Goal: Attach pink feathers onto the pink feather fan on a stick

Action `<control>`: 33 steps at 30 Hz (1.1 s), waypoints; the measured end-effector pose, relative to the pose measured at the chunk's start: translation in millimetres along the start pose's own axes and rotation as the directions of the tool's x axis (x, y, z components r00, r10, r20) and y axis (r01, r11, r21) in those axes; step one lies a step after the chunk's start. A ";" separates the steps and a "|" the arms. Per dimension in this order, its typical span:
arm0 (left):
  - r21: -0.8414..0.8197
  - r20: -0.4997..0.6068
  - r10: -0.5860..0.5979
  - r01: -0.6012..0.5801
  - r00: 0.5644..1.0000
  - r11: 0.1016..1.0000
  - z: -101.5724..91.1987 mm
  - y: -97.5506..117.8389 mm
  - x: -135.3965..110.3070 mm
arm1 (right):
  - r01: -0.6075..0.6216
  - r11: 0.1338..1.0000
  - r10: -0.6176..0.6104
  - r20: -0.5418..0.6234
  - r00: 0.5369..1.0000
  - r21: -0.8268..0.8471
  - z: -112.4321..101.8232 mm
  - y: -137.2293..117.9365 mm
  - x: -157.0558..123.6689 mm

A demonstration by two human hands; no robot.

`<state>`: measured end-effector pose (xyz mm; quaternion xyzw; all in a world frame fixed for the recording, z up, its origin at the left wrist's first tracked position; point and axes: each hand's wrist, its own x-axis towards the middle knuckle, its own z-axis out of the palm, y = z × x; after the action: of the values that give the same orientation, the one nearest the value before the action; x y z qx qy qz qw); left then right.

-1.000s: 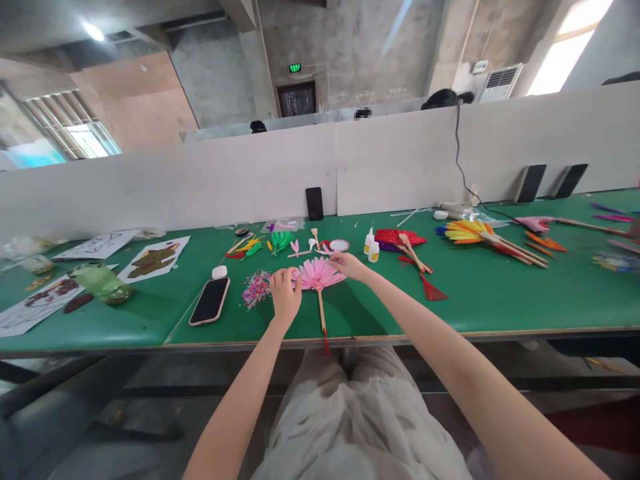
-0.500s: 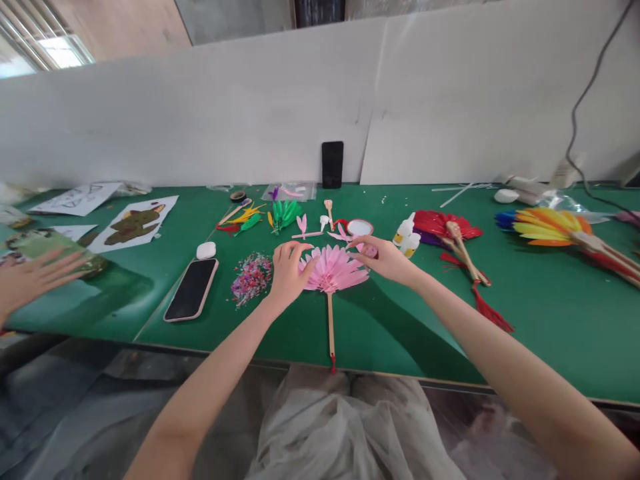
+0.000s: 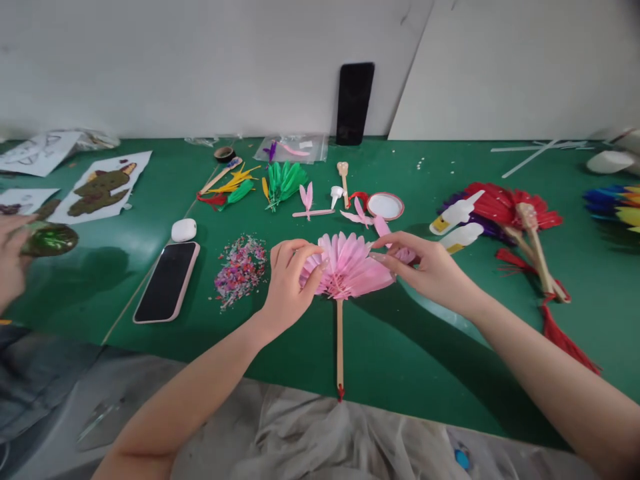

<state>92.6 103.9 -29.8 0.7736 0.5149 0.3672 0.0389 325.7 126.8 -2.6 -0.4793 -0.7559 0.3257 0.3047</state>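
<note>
A pink feather fan (image 3: pixel 345 267) with a wooden stick handle and a red cord at its end lies on the green table in front of me. My left hand (image 3: pixel 293 277) has its curved fingers and thumb closed on the fan's left edge. At the right edge, my right hand (image 3: pixel 417 260) pinches the outer feathers between thumb and fingers. Just behind the fan are loose pink feathers (image 3: pixel 307 197) and a round white lid with a red rim (image 3: pixel 385 206). Two white glue bottles (image 3: pixel 457 213) lie beyond my right hand.
A phone (image 3: pixel 167 283), a white earbud case (image 3: pixel 184 230) and a heap of coloured confetti (image 3: pixel 241 270) lie to the left. Green feathers (image 3: pixel 285 183) and a propped black phone (image 3: pixel 355 103) are behind. Red feather fan (image 3: pixel 505 200) lies right; another person's hand (image 3: pixel 10 257) is far left.
My view has tilted down and come nearer to the table. Both my hands stay at the fan's edges. The other person's hand has shifted on the green item at left.
</note>
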 end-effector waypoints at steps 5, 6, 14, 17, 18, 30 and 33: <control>-0.027 0.028 -0.046 0.047 0.999 0.999 0.2 2.5 0.6 | 0.016 1.000 -0.014 0.082 0.996 -0.020 2.1 -6.8 5.1; -0.038 0.032 -0.052 0.053 0.998 0.998 0.2 2.4 0.6 | 0.034 0.999 -0.032 0.104 0.994 -0.025 3.7 -8.0 6.3; -0.046 0.034 -0.062 0.063 0.997 0.997 1.7 2.0 2.2 | 0.035 0.998 -0.029 0.116 0.993 -0.050 13.7 -0.6 0.1; -0.012 0.064 -0.052 0.053 0.997 0.999 3.4 1.2 2.1 | 0.000 1.000 0.002 0.066 0.998 -0.030 12.3 2.8 -2.5; -0.003 0.071 -0.053 0.053 0.996 0.999 3.7 0.6 2.0 | -0.017 1.000 0.017 0.035 0.999 -0.021 11.5 3.9 -2.3; 0.015 0.031 -0.067 0.066 0.997 0.998 2.6 -4.7 4.0 | -0.041 0.996 0.035 -0.073 0.997 -0.081 -11.9 16.5 13.4; 0.015 0.054 -0.061 0.060 0.997 0.998 3.4 -4.6 2.6 | -0.030 0.997 0.025 -0.060 0.998 -0.078 -10.4 14.9 12.4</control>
<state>91.7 109.4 -32.9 0.7677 0.5392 0.3412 0.0591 337.2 145.2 -6.1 -0.5106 -0.7522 0.2855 0.3031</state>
